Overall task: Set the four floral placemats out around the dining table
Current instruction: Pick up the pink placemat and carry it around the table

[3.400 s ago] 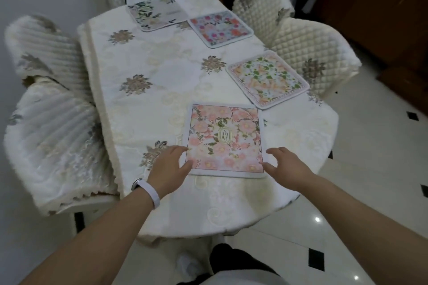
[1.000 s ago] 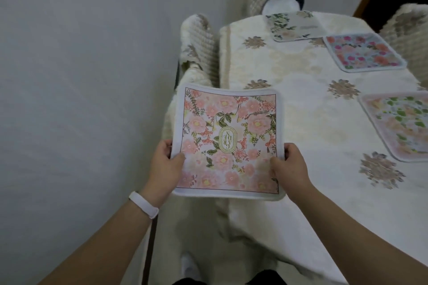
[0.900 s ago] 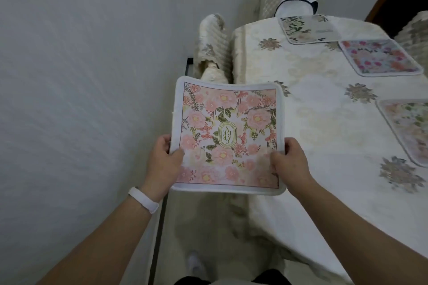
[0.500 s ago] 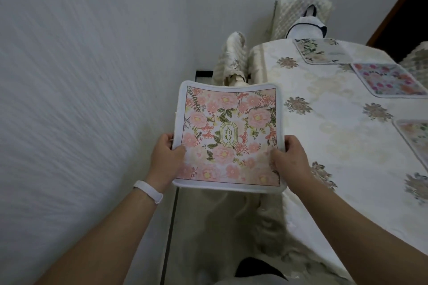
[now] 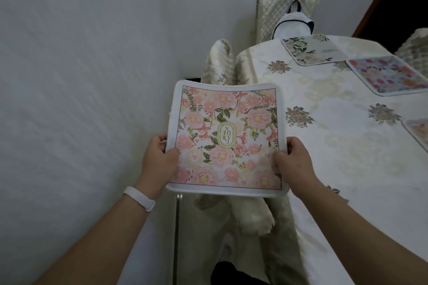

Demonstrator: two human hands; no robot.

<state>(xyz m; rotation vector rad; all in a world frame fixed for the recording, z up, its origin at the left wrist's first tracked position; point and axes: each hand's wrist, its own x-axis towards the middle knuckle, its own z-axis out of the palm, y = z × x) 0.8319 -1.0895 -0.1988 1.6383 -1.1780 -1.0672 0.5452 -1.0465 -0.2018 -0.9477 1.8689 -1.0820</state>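
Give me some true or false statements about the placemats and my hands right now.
1. Both the left hand and the right hand grip the pink placemat by its side edges. True.
2. The pink placemat lies flat on the table. False: it is held up in the air, by the table's near left side.
3. A white band sits on the right wrist. False: it is on the left wrist.
4. The green-leaf placemat and the multicoloured placemat lie on the table towards its far end. True.
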